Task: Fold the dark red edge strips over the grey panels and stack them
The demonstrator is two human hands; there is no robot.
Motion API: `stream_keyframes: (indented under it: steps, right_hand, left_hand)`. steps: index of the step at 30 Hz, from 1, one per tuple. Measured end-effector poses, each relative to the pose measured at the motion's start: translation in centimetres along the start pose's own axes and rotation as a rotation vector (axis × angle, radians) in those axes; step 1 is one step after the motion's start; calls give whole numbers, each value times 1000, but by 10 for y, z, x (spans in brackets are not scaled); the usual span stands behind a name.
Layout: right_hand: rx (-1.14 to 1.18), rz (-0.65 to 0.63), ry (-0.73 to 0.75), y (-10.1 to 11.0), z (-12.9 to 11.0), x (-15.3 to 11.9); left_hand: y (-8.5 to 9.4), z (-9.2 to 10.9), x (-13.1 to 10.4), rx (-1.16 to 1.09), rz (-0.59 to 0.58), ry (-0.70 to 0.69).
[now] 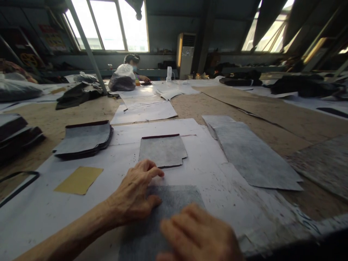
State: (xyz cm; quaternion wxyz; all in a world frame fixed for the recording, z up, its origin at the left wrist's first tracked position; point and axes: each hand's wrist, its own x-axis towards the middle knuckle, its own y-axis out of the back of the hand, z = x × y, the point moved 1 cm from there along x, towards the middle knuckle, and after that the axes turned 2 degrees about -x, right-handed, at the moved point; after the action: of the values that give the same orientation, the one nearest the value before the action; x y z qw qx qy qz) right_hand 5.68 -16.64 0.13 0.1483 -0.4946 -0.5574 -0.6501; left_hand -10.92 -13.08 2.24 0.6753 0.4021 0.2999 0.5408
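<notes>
Flat in front of me lies a dark grey fabric-like sheet (176,195) on white paper. My left hand (138,192) rests at its upper left, thumb on the sheet and fingers apart, gripping nothing. Its fingertips reach to the lower edge of a smaller grey piece (161,150) with a dark red strip along the top and a notched lower right corner. Over the sheet's right part is my right hand (198,233), blurred, with its fingers bent. Whether anything is between those fingers is hidden.
At the left is a stack of similar grey pieces (84,139) beside a tan card (79,180). Larger grey sheets (250,152) lie to the right. Dark stacked pieces (16,134) sit at far left. Across the table, a person (133,63) is near a filled plastic bag (123,78).
</notes>
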Motion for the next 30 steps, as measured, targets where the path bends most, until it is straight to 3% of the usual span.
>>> stream_keyframes:
  steps: [4,7,12,19,23,30]
  right_hand:
    - [-135,-326,-122,14,43,17]
    - [-143,-447,-92,12,52,17]
    - [-159,-381,-58,8,54,15]
    - [-133,-326,13,12,57,7]
    - [-172,-346,97,16,54,4]
    - [-276,-410,224,16,48,5]
  left_hand:
    - [-8,-2,-6,60,87,-63]
    - [-10,-1,-10,113,108,-70]
    - [-13,-4,-14,90,157,-117]
    - [-15,-8,-20,28,297,-429]
    - [-16,-10,-21,34,261,-560]
    - [-19,-13,-25,86,168,-587]
